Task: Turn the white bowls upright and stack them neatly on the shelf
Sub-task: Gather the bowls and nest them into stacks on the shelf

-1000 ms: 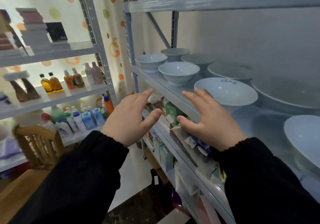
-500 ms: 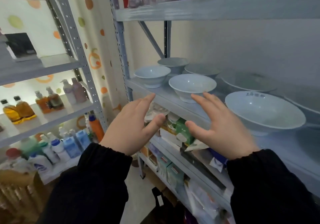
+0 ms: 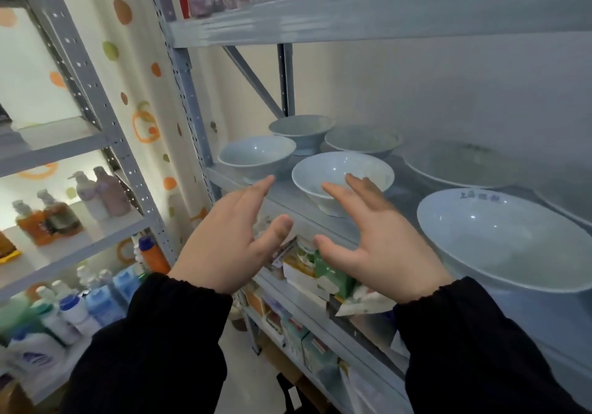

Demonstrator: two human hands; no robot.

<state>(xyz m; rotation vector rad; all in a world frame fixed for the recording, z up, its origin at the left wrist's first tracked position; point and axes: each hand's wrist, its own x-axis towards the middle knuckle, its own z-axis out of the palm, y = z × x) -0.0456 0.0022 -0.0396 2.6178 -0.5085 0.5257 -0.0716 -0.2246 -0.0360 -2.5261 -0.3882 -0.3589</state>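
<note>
Several white bowls stand upright on the grey shelf (image 3: 288,195). A small bowl (image 3: 333,176) is at the front, another small bowl (image 3: 256,155) to its left, and two more (image 3: 301,126) (image 3: 362,141) behind. A large bowl (image 3: 499,240) with blue lettering sits at the front right, and a wide one (image 3: 461,165) lies behind it. My left hand (image 3: 230,240) and my right hand (image 3: 374,240) are raised with spread fingers, just in front of the front small bowl. Neither hand holds anything. My right fingertips overlap the bowl's rim; contact is unclear.
An upper shelf (image 3: 352,19) carries packaged goods overhead. Boxes and packets (image 3: 317,272) fill the shelf below the bowls. A second rack (image 3: 80,237) at the left holds bottles. A grey upright post (image 3: 192,118) stands just left of the bowls.
Both hands have moved forward and up toward the front small bowl, and the view has closed in on the shelf. The bowls have not moved.
</note>
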